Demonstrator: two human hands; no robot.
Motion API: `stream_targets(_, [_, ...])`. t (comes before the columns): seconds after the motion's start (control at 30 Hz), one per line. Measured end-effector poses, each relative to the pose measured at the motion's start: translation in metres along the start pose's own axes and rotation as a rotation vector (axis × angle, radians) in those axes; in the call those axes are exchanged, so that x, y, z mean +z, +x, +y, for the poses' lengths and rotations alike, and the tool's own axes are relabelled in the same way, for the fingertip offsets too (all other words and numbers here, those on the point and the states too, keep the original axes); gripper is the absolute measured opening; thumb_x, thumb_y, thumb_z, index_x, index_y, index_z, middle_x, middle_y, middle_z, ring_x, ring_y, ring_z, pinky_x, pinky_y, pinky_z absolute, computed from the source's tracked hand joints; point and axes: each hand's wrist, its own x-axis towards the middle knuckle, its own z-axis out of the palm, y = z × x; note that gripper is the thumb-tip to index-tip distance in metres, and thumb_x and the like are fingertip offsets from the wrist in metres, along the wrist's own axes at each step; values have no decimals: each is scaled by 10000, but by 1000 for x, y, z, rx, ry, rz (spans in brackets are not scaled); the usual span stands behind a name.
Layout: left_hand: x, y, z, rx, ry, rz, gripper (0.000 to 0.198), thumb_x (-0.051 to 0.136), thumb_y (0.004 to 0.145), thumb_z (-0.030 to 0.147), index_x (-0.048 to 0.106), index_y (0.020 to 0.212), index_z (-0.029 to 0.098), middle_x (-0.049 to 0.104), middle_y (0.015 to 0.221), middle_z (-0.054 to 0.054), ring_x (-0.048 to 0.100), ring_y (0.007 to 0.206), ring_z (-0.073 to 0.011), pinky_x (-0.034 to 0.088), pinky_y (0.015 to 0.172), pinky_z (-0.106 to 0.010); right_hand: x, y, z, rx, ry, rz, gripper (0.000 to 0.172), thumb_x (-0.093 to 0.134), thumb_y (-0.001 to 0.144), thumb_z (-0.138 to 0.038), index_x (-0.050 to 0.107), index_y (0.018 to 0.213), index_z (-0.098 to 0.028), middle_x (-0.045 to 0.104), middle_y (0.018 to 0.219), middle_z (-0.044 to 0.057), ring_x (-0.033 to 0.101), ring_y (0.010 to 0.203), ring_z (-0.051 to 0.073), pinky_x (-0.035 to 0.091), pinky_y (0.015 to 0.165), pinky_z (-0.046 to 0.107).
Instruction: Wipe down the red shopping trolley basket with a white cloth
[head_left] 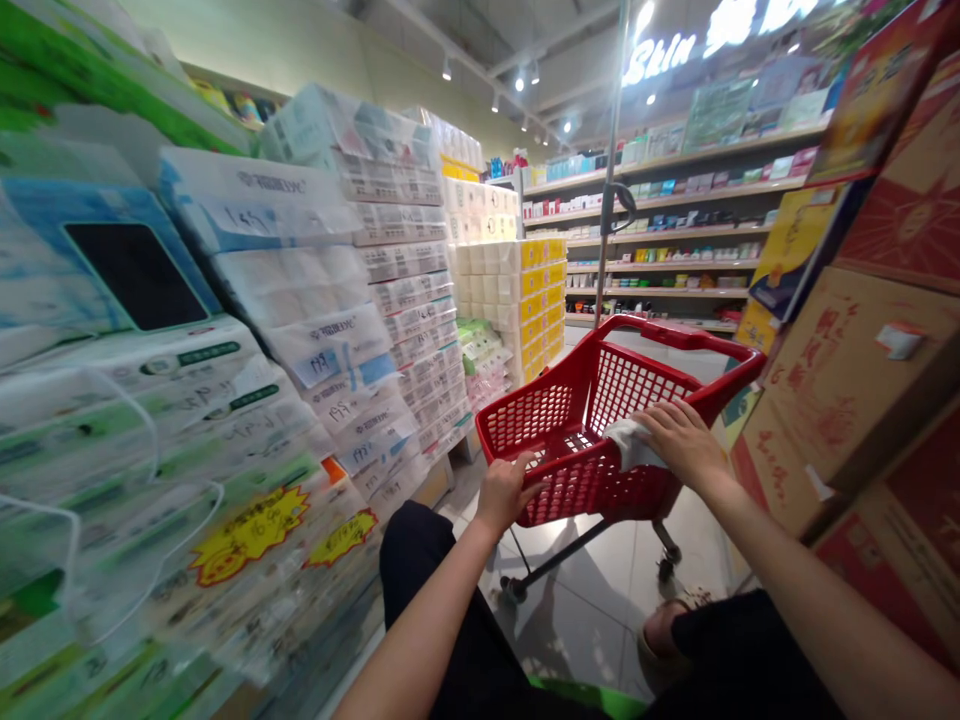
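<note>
A red shopping cart (577, 490) with a perforated plastic basket stands on the floor in front of my knees. My left hand (504, 497) is closed over the near left part of the basket's rim. Along the same rim, farther right, my right hand (684, 440) presses a white cloth or wipe (632, 443) against the red plastic. Part of that cloth hangs over the basket's outer side; the rest is hidden beneath the fingers. The cart's handle (679, 338) is at the far side, touched by neither hand. Inside, the visible basket floor holds nothing.
Stacked tissue packs (292, 290) rise on the left, with a dark-screened phone (139, 275) and a white cable (154, 430) among them. Cardboard boxes (862, 370) are piled at the right. Behind the cart stand a metal pole (606, 230) and stocked shelves (675, 236).
</note>
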Motion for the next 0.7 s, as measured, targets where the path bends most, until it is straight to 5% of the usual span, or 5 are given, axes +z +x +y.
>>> stream_targets(0.27, [1,-1,6,-40,-62,-67,476,531,897,346,399,1328,195,641,849,-49,592,812,-224,440,763,-330,2,29,-145,-111,225,-115,340,478,937,-429,579,1218,-264,630,948,57,514,899,214,319,865,362])
stream_targets(0.37, [-1,-3,3,-49,-80,-81,507,524,875,279,378,1351,180,645,891,-68,595,830,-222,448,788,-343,3,38,-174,-152,231,-117,325,481,940,-414,572,1222,-280,624,943,49,509,867,204,314,815,348])
stream_targets(0.5, [-4,-4,-1,-43,-81,-82,498,553,874,310,396,1334,199,648,896,-57,599,836,-219,451,787,-331,4,38,-157,-213,245,-136,251,458,955,-395,611,1116,-278,628,914,34,520,861,187,320,804,326])
stream_targets(0.7, [-8,-3,0,-42,-69,-45,537,540,886,541,439,1297,210,653,852,-40,606,785,-206,430,742,-298,2,11,-59,-57,198,-104,257,448,951,-368,616,1119,-268,649,1079,47,528,1041,224,315,993,400])
